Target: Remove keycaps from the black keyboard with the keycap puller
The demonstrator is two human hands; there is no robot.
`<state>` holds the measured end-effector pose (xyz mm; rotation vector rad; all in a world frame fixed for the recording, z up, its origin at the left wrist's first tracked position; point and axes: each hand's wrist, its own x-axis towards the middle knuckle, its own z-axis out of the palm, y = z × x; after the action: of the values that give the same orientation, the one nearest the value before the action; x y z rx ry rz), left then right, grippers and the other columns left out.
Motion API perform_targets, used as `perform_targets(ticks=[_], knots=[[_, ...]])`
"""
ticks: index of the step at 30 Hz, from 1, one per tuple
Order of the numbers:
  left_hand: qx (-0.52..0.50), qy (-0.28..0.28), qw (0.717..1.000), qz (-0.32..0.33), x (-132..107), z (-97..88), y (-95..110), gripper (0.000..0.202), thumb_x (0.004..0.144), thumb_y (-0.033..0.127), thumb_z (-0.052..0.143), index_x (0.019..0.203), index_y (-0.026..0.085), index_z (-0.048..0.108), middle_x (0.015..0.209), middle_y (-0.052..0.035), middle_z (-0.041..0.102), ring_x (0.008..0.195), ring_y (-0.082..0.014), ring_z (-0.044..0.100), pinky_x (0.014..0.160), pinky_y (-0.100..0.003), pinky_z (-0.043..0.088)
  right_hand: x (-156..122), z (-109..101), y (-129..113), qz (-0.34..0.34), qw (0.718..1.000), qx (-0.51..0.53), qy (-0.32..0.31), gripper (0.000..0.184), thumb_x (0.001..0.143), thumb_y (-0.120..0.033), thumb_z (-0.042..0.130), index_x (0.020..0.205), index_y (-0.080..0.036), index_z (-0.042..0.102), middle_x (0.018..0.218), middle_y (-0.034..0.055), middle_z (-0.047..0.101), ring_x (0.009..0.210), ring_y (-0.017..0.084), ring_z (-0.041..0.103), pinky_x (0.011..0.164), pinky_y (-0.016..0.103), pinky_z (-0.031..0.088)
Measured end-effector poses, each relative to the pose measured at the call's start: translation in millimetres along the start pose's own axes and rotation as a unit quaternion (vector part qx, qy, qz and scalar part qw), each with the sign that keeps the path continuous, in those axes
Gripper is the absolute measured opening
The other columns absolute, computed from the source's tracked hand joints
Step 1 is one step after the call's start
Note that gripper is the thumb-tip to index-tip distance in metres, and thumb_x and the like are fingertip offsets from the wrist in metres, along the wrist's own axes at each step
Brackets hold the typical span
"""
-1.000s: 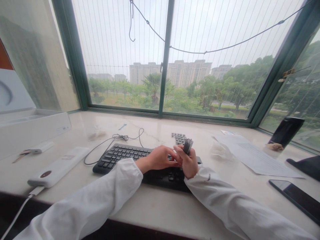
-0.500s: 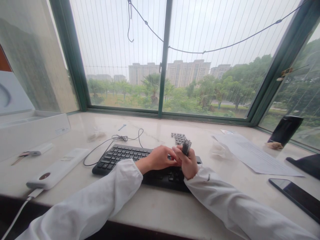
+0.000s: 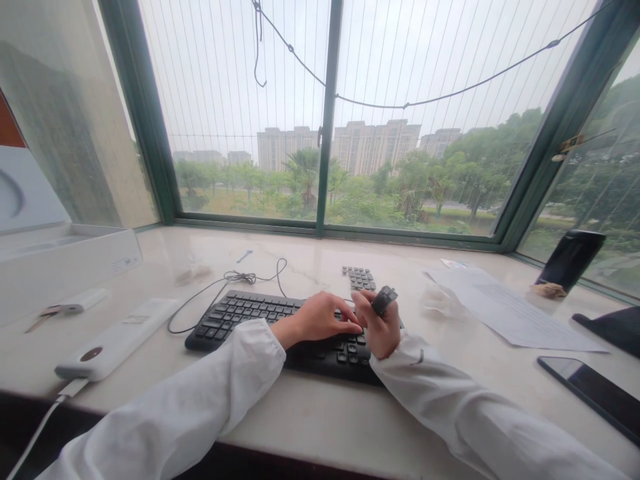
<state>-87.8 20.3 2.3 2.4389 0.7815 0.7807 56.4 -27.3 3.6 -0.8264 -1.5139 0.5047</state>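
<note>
A black keyboard (image 3: 250, 310) lies on the pale counter. Over its right half rests my left hand (image 3: 323, 317), thumb and fingers stretched toward the right with a gap between them; its far fingertips are partly hidden. Close beside it, above the keyboard's right end, my right hand (image 3: 383, 331) is closed round a small black tool (image 3: 385, 301). The tool's blocky end sticks up out of the fist, and its lower part is hidden by the fingers. Several dark keycaps (image 3: 359, 277) lie in rows on the counter just behind the hands.
To the left are a white power bank (image 3: 117, 340) with a cable, a small white device (image 3: 83, 300) and a white box (image 3: 75, 257). Paper sheets (image 3: 515, 310), a plastic bag (image 3: 440, 300) and a phone (image 3: 595, 393) lie to the right. A coiled cord (image 3: 240, 276) runs behind the keyboard.
My right hand has shifted slightly right, away from my left fingertips, and the black tool now tilts more to the right. More keys show between the hands. My left hand stays nearly in place.
</note>
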Motion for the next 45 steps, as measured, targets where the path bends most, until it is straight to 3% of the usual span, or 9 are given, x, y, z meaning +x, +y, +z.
perform_targets(ticks=[4,7,13,18,22,26,31,37,45], knots=[[-0.040,-0.012,0.999,-0.007,0.1,-1.0,2.0,0.024,0.076,0.041,0.070,0.085,0.020,0.077,0.079,-0.0012,0.073,0.068,-0.0124,0.060,0.062,-0.021,0.040,19.3,-17.8,4.2,-0.015,0.996,-0.078,0.043,0.048,0.089,-0.043,0.051,0.051,-0.021,0.031,0.045,-0.0052,0.029,0.044,0.009,0.027,0.045,0.026,0.023],[-0.077,-0.009,0.997,-0.019,0.1,-4.8,4.2,0.025,0.076,0.041,0.070,0.085,0.018,0.077,0.082,-0.0026,0.074,0.073,-0.0131,0.062,0.066,-0.021,0.042,33.7,-35.7,5.7,-0.075,0.977,-0.198,0.024,0.048,0.087,-0.042,0.052,0.049,-0.020,0.034,0.045,-0.0046,0.031,0.046,0.009,0.027,0.047,0.025,0.025],[-0.112,0.030,0.991,-0.073,2.6,-14.6,3.6,0.040,0.078,0.051,0.064,0.091,0.014,0.074,0.086,-0.0055,0.073,0.073,-0.0148,0.062,0.067,-0.024,0.046,46.6,-66.3,23.2,-0.162,0.916,-0.316,-0.188,0.008,0.079,-0.028,0.060,0.079,-0.022,0.064,0.051,-0.0046,0.054,0.043,0.008,0.037,0.049,0.021,0.031],[-0.100,0.071,0.990,-0.074,5.8,-19.5,-1.1,0.040,0.083,0.050,0.060,0.093,0.014,0.073,0.093,-0.0071,0.072,0.081,-0.0171,0.063,0.072,-0.025,0.047,47.5,-74.1,37.2,-0.197,0.874,-0.360,-0.261,0.031,0.075,-0.024,0.061,0.105,-0.025,0.068,0.054,-0.0051,0.059,0.042,0.009,0.043,0.051,0.021,0.032],[-0.091,0.083,0.990,-0.070,6.3,-20.3,-4.5,0.042,0.084,0.051,0.058,0.093,0.013,0.072,0.091,-0.0069,0.072,0.081,-0.0172,0.063,0.074,-0.026,0.048,46.5,-70.8,39.1,-0.197,0.877,-0.362,-0.249,0.037,0.077,-0.024,0.060,0.113,-0.028,0.067,0.054,-0.0053,0.060,0.043,0.009,0.045,0.051,0.021,0.032],[-0.086,0.070,0.991,-0.069,4.9,-20.0,-5.2,0.042,0.084,0.051,0.057,0.094,0.013,0.072,0.090,-0.0068,0.072,0.079,-0.0171,0.063,0.075,-0.027,0.047,45.7,-68.3,40.6,-0.182,0.896,-0.324,-0.241,0.030,0.076,-0.026,0.062,0.105,-0.028,0.070,0.053,-0.0053,0.060,0.044,0.009,0.046,0.051,0.020,0.033],[-0.089,0.065,0.992,-0.065,3.9,-19.4,-4.9,0.040,0.085,0.049,0.057,0.094,0.013,0.072,0.089,-0.0068,0.072,0.078,-0.0164,0.062,0.072,-0.025,0.047,45.0,-68.0,43.0,-0.204,0.882,-0.344,-0.249,0.031,0.078,-0.024,0.061,0.108,-0.027,0.069,0.056,-0.0052,0.061,0.043,0.008,0.045,0.051,0.020,0.032],[-0.086,0.062,0.992,-0.064,4.3,-19.7,-3.4,0.039,0.085,0.047,0.057,0.095,0.013,0.071,0.090,-0.0071,0.072,0.077,-0.0160,0.062,0.073,-0.026,0.047,43.4,-65.7,41.4,-0.195,0.899,-0.312,-0.239,0.028,0.078,-0.027,0.062,0.106,-0.029,0.069,0.054,-0.0064,0.058,0.042,0.008,0.044,0.050,0.021,0.032],[-0.080,0.087,0.992,-0.036,2.1,-21.8,3.0,0.032,0.085,0.044,0.060,0.099,0.017,0.069,0.093,-0.0035,0.071,0.067,-0.0102,0.058,0.062,-0.020,0.045,42.9,-66.4,39.0,-0.210,0.875,-0.366,-0.237,0.028,0.082,-0.029,0.059,0.108,-0.027,0.067,0.055,-0.0053,0.059,0.043,0.009,0.046,0.051,0.021,0.032]])
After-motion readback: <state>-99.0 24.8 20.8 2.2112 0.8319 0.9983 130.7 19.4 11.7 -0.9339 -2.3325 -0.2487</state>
